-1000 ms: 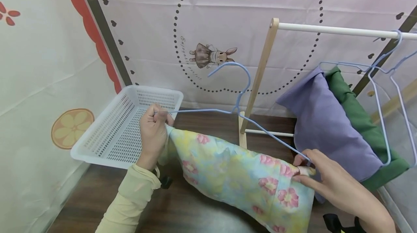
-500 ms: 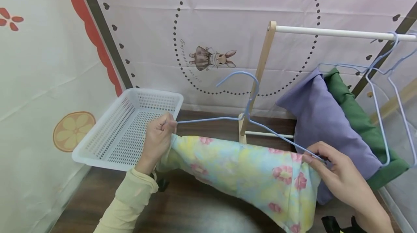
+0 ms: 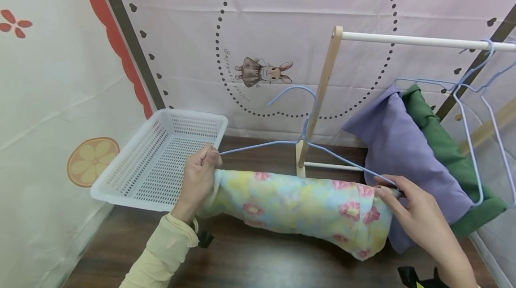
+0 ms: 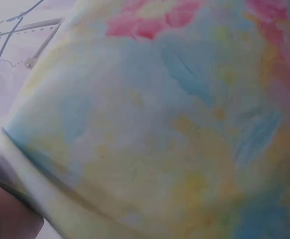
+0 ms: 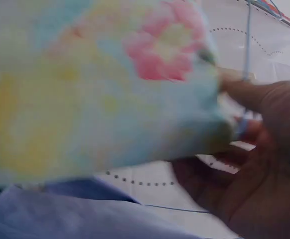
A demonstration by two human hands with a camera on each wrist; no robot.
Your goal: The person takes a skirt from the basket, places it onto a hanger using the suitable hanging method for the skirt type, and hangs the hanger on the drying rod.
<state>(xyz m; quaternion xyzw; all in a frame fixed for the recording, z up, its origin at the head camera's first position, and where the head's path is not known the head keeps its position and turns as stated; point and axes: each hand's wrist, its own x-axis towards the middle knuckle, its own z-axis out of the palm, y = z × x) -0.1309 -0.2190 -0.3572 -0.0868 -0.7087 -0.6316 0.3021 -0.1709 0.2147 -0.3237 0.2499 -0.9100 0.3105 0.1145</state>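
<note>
A blue wire clothes hanger (image 3: 262,145) spans between both hands, its hook pointing up in the head view. Below it hangs a floral cloth (image 3: 298,205) in yellow and light blue with pink flowers. My left hand (image 3: 198,178) is curled round the hanger's left end, beside the cloth's upper left corner. At the other end, my right hand (image 3: 419,212) pinches the hanger together with the cloth's upper right corner. The cloth (image 4: 150,119) fills most of the left wrist view. In the right wrist view, the thumb and fingers (image 5: 244,94) are at the cloth's edge.
A white perforated basket (image 3: 117,191) stands at the left on the dark wood surface (image 3: 258,261). To the right is a rack with a white rail (image 3: 403,39). Blue hangers carry a purple cloth (image 3: 403,158) and a green cloth (image 3: 439,144) there.
The held hanger and cloth have shifted right and slightly down. My right hand has moved from the cloth's edge onto the hanger end as well. The cloth's lower right edge has risen.
</note>
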